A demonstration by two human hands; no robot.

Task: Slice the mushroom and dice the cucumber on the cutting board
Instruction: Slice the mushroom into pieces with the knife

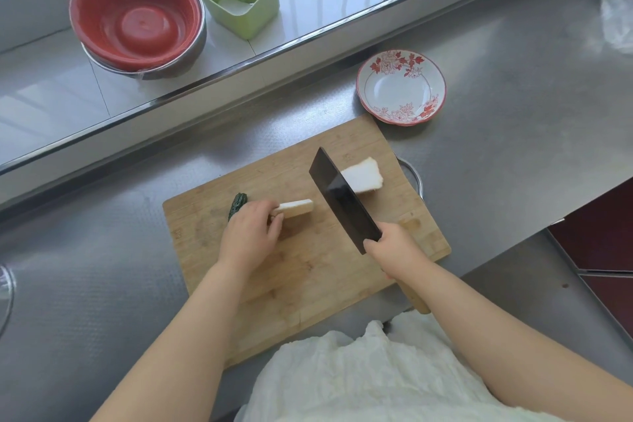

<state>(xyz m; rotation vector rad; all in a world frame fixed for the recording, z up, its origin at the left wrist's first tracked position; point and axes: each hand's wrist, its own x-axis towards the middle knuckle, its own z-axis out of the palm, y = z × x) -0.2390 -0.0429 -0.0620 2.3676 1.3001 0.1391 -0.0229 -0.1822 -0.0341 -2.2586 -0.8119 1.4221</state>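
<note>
We note a pale wooden cutting board (308, 288) with visible grain and a matt, scored face, lying on a brushed metal counter (496, 154) of dull sheen with a fine stamped texture. The cleaver (342, 199) shows a dark, semi-gloss metal blade and a wooden handle; the flowered dish (400, 87) looks like glazed, glossy ceramic. On the glossy sill we see red plastic bowls (135, 17) in a shiny steel bowl (178, 62) and a matt green plastic tub (239, 0).

Two mushroom pieces (296, 208) (363, 176), one cucumber (237, 204), one cleaver (342, 199), one cutting board (308, 271), one floral plate (400, 87), two hands (250, 233) (394, 250)
</note>
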